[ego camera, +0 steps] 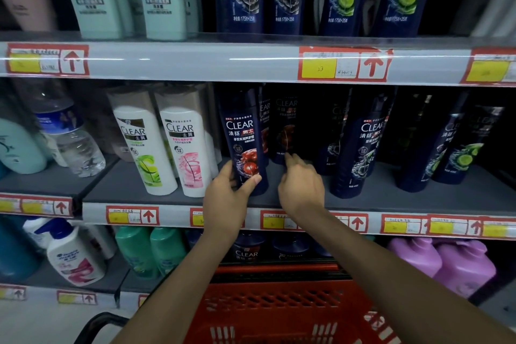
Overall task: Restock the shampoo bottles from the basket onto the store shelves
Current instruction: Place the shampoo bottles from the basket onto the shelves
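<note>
— Basket (279, 315)?
— Red, nearest the camera, under both forearms.
— Hands?
— Above the basket, the left hand (226, 193) wraps thumb and fingers round a dark-blue shampoo bottle (245, 142) standing on the shelf (377, 195); the right hand (301, 187) holds nothing, forefinger out, touching a darker bottle (284, 126) farther beyond the basket.

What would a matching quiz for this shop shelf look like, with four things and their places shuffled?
Things:
1. dark blue Clear bottle with red fruit
2. water bottle
3. red basket
4. purple jugs

Places:
a. lowest shelf in view, on the right
b. gripped low down by the left hand
c. below the arms, in front of the shelves
d. middle shelf, far left

Pairs: 1-b, 2-d, 3-c, 4-a.
</note>
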A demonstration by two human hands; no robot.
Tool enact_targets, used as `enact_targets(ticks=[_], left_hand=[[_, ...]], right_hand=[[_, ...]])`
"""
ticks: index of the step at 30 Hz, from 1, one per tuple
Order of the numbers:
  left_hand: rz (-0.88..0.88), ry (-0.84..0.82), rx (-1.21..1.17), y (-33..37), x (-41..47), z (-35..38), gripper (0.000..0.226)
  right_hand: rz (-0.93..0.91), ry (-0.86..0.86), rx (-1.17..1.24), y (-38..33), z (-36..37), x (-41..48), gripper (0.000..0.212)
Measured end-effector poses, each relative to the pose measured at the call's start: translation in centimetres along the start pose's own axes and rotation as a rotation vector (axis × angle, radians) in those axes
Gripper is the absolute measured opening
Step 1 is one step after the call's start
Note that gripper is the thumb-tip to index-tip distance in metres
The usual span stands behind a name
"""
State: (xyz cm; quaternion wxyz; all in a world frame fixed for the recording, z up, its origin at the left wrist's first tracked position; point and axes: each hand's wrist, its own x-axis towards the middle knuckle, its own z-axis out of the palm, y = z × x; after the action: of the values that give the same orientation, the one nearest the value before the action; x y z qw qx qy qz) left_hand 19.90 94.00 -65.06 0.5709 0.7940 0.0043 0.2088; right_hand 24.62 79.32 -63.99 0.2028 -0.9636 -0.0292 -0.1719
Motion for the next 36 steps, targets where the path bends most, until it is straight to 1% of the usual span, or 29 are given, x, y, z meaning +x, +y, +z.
enact_targets(ticks=[4,7,11,13,15,17,18,19,21,23,26,33,36], left_hand=[[-0.004,-0.011,-0.016,0.0,0.0,-0.2,0.036],[-0.006,-0.014,-0.016,0.1,0.0,-0.2,0.034],[-0.010,-0.012,-0.019,0.3,-0.1,-0.3,0.033],[-0.009,-0.004,-0.021,0.4,-0.2,-0.2,0.035],[-0.014,0.012,-0.031,0.4,-0.3,-0.3,0.036],[-0.019,0.032,-0.032,0.4,-0.4,-0.3,0.038],[-0.019,0.042,-0.025,0.4,-0.5,-0.3,0.038],[-0.017,0.052,-0.019,0.5,-0.6,-0.3,0.038],[-0.011,0.072,-0.018,0.5,-0.8,-0.4,0.039],[-0.012,0.085,-0.029,0.5,-1.0,-0.5,0.040],[-0.021,0.087,-0.036,0.5,-1.0,-0.6,0.041],[-0.027,0.080,-0.048,0.4,-1.1,-0.5,0.040],[-0.022,0.098,-0.058,0.5,-1.4,-0.5,0.041]], right_hand=[[0.017,-0.044,-0.069,-0.2,0.0,0.0,0.066],[0.013,-0.059,-0.079,-0.3,-0.1,0.0,0.069],[0.008,-0.061,-0.086,-0.4,-0.1,-0.1,0.068],[0.018,-0.011,-0.022,-0.5,-0.1,-0.1,0.058],[0.030,0.036,0.071,-0.9,-0.3,-0.2,0.041],[0.067,0.014,0.134,-1.6,-0.6,0.1,0.025],[0.097,-0.016,0.154,-2.1,-0.7,0.4,0.021],[0.126,-0.047,0.167,-2.5,-0.6,0.7,0.020],[0.170,-0.084,0.173,-3.1,-0.3,1.5,0.027],[0.209,-0.091,0.177,-3.3,-0.1,2.4,0.036],[0.254,-0.086,0.204,-3.1,0.0,3.3,0.042],[0.240,-0.039,0.218,-3.0,0.4,3.3,0.046],[0.199,-0.006,0.243,-3.0,0.1,3.1,0.041]])
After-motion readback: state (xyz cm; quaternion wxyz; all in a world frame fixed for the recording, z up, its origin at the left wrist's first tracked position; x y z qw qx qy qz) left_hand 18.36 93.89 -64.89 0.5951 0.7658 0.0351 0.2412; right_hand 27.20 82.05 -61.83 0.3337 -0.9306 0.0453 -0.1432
